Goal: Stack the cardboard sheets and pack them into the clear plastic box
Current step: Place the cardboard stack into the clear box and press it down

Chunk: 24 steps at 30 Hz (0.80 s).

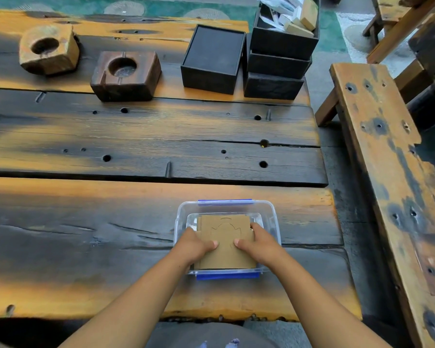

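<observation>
A stack of brown cardboard sheets (225, 234) with a curved cut line on the top sheet sits tilted in the clear plastic box (271, 214), its far edge down inside and its near edge over the box's near rim. The box has blue clips at its far and near sides and stands near the front right of the wooden table. My left hand (196, 244) grips the stack's left edge with the thumb on top. My right hand (258, 243) holds the right edge the same way.
Two wooden blocks with round hollows (49, 49) (126, 75) stand at the back left. An open black box (214, 59) and a pile of black boxes (280, 61) with small packets stand at the back right. A wooden bench (387, 172) runs along the right.
</observation>
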Motion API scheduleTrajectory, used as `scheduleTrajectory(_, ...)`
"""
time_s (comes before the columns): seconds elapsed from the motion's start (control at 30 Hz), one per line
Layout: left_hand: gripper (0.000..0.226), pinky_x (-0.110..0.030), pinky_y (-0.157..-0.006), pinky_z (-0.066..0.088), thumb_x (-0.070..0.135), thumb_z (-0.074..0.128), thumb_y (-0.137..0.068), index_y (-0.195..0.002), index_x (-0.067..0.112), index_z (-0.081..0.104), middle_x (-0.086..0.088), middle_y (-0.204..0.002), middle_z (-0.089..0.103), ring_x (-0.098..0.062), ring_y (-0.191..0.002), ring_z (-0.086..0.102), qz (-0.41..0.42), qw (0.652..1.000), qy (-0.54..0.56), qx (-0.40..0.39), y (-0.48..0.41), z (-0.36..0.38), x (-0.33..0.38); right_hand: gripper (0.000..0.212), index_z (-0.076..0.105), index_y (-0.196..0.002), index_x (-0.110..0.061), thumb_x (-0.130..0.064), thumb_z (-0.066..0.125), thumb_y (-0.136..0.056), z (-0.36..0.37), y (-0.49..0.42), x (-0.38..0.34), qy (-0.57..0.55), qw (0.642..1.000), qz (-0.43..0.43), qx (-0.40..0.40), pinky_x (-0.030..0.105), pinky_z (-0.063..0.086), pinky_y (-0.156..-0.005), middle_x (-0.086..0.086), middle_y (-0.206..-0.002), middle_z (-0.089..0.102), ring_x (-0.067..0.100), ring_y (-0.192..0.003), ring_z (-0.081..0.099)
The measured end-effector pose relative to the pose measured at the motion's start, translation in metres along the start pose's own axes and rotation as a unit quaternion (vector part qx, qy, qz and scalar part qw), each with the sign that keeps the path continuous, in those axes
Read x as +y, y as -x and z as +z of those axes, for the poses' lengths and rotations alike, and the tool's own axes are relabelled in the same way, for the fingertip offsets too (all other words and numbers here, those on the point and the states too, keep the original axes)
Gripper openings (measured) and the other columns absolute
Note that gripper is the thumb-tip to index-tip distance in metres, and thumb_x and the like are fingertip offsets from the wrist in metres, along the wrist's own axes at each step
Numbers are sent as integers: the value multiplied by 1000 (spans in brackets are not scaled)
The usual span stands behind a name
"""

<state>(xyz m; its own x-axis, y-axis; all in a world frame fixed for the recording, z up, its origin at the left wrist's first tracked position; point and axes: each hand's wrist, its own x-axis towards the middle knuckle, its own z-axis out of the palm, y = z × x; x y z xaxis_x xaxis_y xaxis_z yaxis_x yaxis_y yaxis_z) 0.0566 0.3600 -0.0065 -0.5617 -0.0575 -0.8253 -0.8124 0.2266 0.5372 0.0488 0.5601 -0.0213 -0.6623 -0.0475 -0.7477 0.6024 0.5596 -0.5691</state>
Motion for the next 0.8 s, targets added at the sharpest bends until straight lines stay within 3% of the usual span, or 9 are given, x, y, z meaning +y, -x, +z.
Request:
scheduleTrajectory(0.2, 41, -47, -96, 54, 13, 75, -82, -118, 10, 57, -11, -115, 69, -28, -104, 68, 16, 1000, -2, -13, 4, -8, -5, 68, 41, -132, -34, -38, 75, -73, 6, 5, -2, -33, 999, 2, 1, 42, 54, -97, -10, -115, 64, 16, -105, 65)
scheduleTrajectory(0.37, 38, -47, -97, 53, 12, 72, -85, -119, 12, 54, -10, -119, 68, -27, -106, 66, 23, 999, -20, -25, 2, -10, -7, 62, 40, -129, -31, -33, 75, -78, 6, 7, -7, -10, 1000, 13, 5, 41, 53, -97, -7, -112, 60, 18, -104, 62)
scheduleTrajectory(0.5, 42, -46, -97, 54, 12, 73, -84, -119, 13, 49, -7, -119, 66, -28, -106, 66, 26, 999, -42, -17, 1, -9, -4, 63, 38, -132, -29, -34, 74, -80, 3, 8, -7, 22, 1000, 14, 5, 42, 54, -96, -4, -121, 61, 21, -108, 62)
scheduleTrajectory(0.6, 49, -38, -77, 59, 10, 73, -83, -127, 16, 52, -7, -113, 69, -25, -95, 69, 14, 999, -44, -27, 0, -10, 1, 75, 34, -141, -31, -35, 75, -78, -4, 9, -10, 42, 999, -3, -9, 38, 54, -93, -7, -123, 61, 19, -109, 63)
scheduleTrajectory(0.73, 42, -21, -44, 49, 13, 73, -83, -122, 15, 57, 2, -93, 67, -13, -75, 65, -14, 995, -80, -50, 1, -14, 14, 51, 56, -122, -25, -42, 74, -77, -15, 6, -20, 112, 993, -13, -32, 36, 53, -94, -2, -122, 67, 18, -105, 65)
scheduleTrajectory(0.8, 43, -18, -37, 47, 17, 74, -83, -122, 16, 56, 5, -92, 65, -10, -73, 63, -27, 992, -102, -63, 1, -14, 17, 48, 60, -122, -23, -45, 71, -80, -18, 4, -25, 138, 989, -18, -42, 31, 53, -89, 0, -121, 68, 18, -103, 65)
